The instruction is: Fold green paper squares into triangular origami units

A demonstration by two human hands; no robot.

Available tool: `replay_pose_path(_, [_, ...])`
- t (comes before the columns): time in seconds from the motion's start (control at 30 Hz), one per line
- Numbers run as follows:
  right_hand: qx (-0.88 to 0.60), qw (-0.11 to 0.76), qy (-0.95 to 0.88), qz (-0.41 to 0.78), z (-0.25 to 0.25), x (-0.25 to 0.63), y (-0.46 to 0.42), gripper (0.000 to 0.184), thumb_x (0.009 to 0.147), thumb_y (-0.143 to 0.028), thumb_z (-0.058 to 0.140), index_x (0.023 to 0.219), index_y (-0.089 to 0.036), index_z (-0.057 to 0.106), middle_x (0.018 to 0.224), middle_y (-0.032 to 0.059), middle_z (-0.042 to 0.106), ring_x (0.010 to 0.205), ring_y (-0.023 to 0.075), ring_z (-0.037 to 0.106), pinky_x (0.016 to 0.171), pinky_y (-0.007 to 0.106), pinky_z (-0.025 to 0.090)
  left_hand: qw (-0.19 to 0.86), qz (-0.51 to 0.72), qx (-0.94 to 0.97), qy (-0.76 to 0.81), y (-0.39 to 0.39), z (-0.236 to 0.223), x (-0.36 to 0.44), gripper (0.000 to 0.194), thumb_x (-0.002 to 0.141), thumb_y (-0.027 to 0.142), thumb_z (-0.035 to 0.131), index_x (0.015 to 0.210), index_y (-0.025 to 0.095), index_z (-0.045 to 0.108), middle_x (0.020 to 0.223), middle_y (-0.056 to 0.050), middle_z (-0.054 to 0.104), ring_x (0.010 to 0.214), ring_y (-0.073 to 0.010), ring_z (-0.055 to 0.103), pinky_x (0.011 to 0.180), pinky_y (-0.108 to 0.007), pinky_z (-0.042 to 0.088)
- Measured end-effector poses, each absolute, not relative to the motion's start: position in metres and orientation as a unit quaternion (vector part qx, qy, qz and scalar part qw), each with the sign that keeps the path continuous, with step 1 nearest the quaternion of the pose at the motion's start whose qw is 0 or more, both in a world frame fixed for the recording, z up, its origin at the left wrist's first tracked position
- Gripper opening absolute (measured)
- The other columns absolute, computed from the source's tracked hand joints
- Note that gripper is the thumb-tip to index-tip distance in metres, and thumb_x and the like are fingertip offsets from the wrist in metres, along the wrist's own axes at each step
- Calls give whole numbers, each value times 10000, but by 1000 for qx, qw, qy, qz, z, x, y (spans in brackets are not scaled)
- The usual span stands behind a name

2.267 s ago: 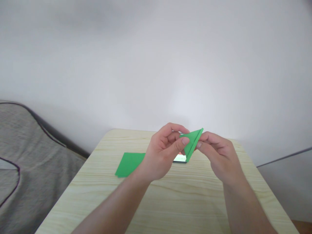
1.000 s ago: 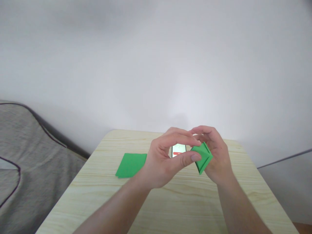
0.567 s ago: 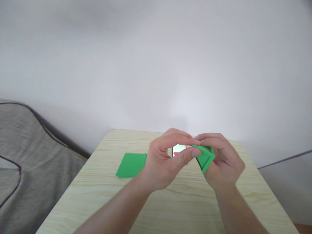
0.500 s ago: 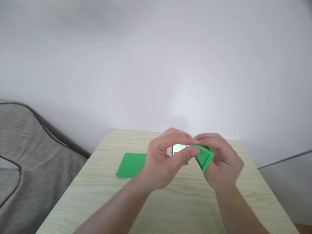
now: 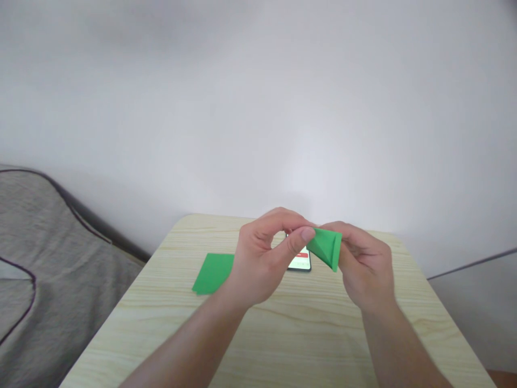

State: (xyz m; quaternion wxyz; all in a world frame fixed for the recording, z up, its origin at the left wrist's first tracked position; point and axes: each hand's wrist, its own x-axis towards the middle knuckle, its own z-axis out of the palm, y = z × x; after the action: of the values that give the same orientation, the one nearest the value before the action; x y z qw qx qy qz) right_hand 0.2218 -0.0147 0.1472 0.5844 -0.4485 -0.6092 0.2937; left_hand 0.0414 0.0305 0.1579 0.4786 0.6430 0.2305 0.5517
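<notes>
A folded piece of green paper (image 5: 324, 245), roughly a triangle with a narrow folded band along its right edge, is held up above the table. My left hand (image 5: 264, 253) pinches its left corner between thumb and index finger. On the other side, my right hand (image 5: 365, 261) is closed at the paper's right edge, its fingertips partly hidden behind the paper. Beneath and behind the hands lies a phone (image 5: 301, 263) with a lit screen, partly covered. Flat green paper sheets (image 5: 212, 274) rest on the table left of my left hand, which overlaps their right side in view.
The pale wood-grain table (image 5: 266, 345) stands against a white wall (image 5: 258, 108). Grey fabric with dark piping (image 5: 60, 280) lies beyond the table's left edge. A thin dark line (image 5: 472, 264) runs along the wall at the right.
Both hands have shifted slightly left with the folded green paper. The paper has turned, so its banded edge now faces right, and more of the phone's lower part shows.
</notes>
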Motion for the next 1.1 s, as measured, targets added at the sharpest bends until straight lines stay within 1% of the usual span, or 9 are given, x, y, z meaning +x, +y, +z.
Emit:
replay_pose_path(0.17, [-436, 590, -558, 387, 146, 221, -11, 267, 994, -445, 633, 1078, -248, 792, 1042, 55, 777, 954, 245, 703, 833, 378, 561, 492, 564, 609, 263, 33, 158, 44, 141, 928, 315, 748, 875, 186, 771, 824, -21, 714, 792, -141, 643, 743, -268, 519])
replay_pose_path(0.27, [-431, 569, -563, 416, 149, 221, -11, 391, 982, -557, 602, 1016, -213, 783, 937, 61, 743, 856, 237, 669, 767, 376, 546, 512, 549, 597, 284, 35, 156, 45, 154, 918, 339, 758, 887, 188, 759, 812, -15, 719, 754, -132, 632, 703, -258, 514])
replay_pose_path(0.37, [-467, 531, -583, 401, 152, 221, -11, 299, 942, -505, 693, 959, -217, 769, 853, 32, 698, 776, 194, 598, 700, 334, 489, 518, 516, 611, 304, 37, 154, 43, 175, 915, 359, 760, 908, 184, 757, 844, -32, 730, 778, -143, 634, 723, -275, 518])
replay_pose_path(0.47, [-478, 513, -601, 384, 153, 221, -10, 198, 933, -422, 729, 949, -227, 760, 922, 31, 682, 832, 189, 583, 713, 324, 456, 527, 494, 621, 304, 38, 153, 42, 194, 925, 370, 744, 917, 177, 751, 859, -45, 730, 800, -158, 641, 734, -296, 522])
replay_pose_path(0.63, [-472, 508, -614, 376, 150, 224, -8, 256, 937, -405, 730, 775, -207, 718, 792, 4, 579, 743, 155, 520, 667, 318, 391, 536, 486, 621, 302, 39, 154, 42, 203, 935, 374, 731, 914, 172, 742, 834, -35, 714, 756, -138, 618, 695, -283, 500])
replay_pose_path(0.77, [-477, 493, -599, 413, 151, 223, -9, 288, 929, -413, 739, 742, -200, 688, 714, -11, 565, 707, 144, 497, 643, 306, 377, 541, 483, 622, 295, 40, 154, 43, 211, 939, 384, 725, 933, 174, 743, 829, -30, 701, 758, -134, 615, 689, -276, 499])
replay_pose_path(0.9, [-474, 510, -585, 415, 151, 223, -8, 269, 912, -410, 760, 748, -203, 710, 708, -11, 606, 694, 137, 513, 624, 288, 393, 546, 479, 622, 293, 41, 154, 44, 233, 940, 401, 722, 975, 173, 751, 848, -45, 717, 774, -150, 638, 678, -281, 508])
replay_pose_path(1.03, [-470, 535, -554, 431, 143, 229, -3, 244, 916, -416, 757, 789, -209, 747, 733, 12, 690, 712, 159, 595, 659, 304, 458, 579, 453, 618, 280, 41, 154, 43, 319, 937, 409, 725, 1175, 197, 697, 848, -49, 743, 782, -185, 690, 710, -323, 543])
replay_pose_path(1.1, [-464, 556, -530, 441, 138, 232, 0, 219, 919, -412, 755, 823, -215, 755, 747, 17, 708, 710, 166, 617, 678, 318, 482, 585, 447, 618, 274, 41, 153, 42, 338, 929, 378, 740, 1216, 214, 668, 858, -40, 742, 805, -187, 695, 740, -331, 546])
